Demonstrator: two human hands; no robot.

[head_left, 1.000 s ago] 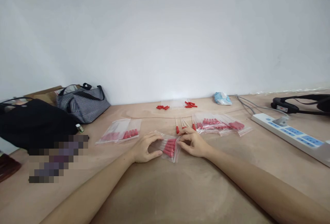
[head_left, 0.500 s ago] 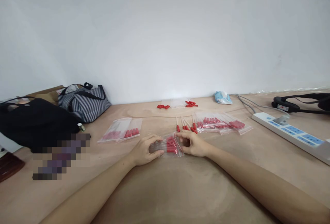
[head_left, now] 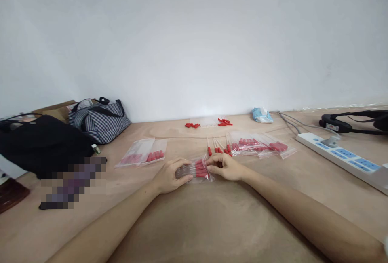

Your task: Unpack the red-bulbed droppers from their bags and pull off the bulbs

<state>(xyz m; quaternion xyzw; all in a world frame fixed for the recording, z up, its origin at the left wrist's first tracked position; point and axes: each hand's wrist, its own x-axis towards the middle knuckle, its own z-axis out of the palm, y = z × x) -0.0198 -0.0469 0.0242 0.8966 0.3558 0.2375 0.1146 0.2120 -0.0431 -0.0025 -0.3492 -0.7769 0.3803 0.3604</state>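
Note:
A clear zip bag [head_left: 209,179] lies in front of me, holding several glass droppers with red rubber bulbs [head_left: 200,170]. My left hand [head_left: 169,176] is closed round its left end, where the thin clear tubes lie. At the bulb end, my right hand [head_left: 224,167] pinches the edge of the bag between thumb and fingers. Just beyond that hand, several loose red-bulbed droppers [head_left: 218,150] lie on the table, their tubes pointing away from me.
Filled zip bags lie to the right [head_left: 251,144] and left [head_left: 141,152]. More red bulbs [head_left: 192,125] and tubes sit near the wall. A power strip [head_left: 342,154], a black headset [head_left: 336,121] and a blue tissue pack [head_left: 261,114] are rightward; striped [head_left: 100,121] and black [head_left: 57,146] bags stand left.
The thumb and fingers of my right hand have come together on the bag's edge and shifted slightly left. My left hand keeps its hold in about the same place.

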